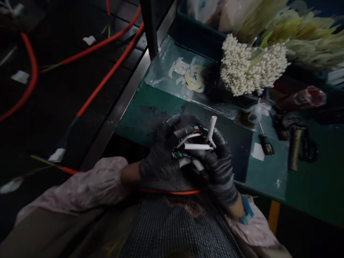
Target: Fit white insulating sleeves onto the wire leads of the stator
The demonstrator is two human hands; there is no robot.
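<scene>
Both my hands wear dark grey gloves with pale fingertips. Between them, near the table's front edge, is a dark, rounded wiring piece with thin coloured wires and white sleeved leads (197, 146). One white sleeve (212, 127) sticks up; another lies crosswise. My left hand (163, 154) is closed round the left side of the piece, its thumb and fingers at the wires. From the right, my right hand (219, 161) grips the other side, fingers curled over it. The piece's exact kind is hard to make out in the dim light, and the hands cover much of it.
Orange cables (107, 80) with bare wire ends and white tags hang on the left beside a metal table edge (129, 89). On the green table lie a plastic bag with pale strips (192, 77), a bundle of white-tipped leads (249, 66), a small bottle (254, 114) and a screwdriver (266, 144).
</scene>
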